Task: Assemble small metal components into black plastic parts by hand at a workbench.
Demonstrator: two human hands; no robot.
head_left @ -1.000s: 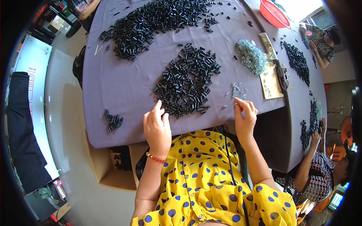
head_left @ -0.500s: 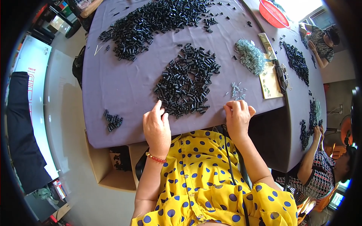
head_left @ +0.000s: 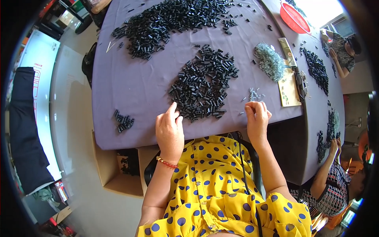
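My left hand [head_left: 169,130] rests at the near left edge of a pile of short black cylindrical pieces [head_left: 203,85]. Its index finger stretches toward the pile and the thumb stands a little apart; no piece shows clearly between them. At the table's front edge, my right hand [head_left: 257,122] has thumb and fingertips pinched together, and whatever they hold is hidden. Just beyond those fingertips lies a scatter of small clear pieces [head_left: 254,94]. A small group of black pieces [head_left: 123,121] sits apart, left of my left hand.
A larger heap of black pieces [head_left: 169,23] covers the far side of the cloth-covered table [head_left: 134,87]. At right are a mound of clear pieces [head_left: 269,62], a yellowish card [head_left: 289,93], glasses [head_left: 301,85] and a red basin [head_left: 294,18]. Two people work at right; an open box [head_left: 122,183] stands below.
The whole view has shifted, so the table appears farther right. My right hand has come slightly closer to the scattered clear pieces. The left hand stays by the pile's edge.
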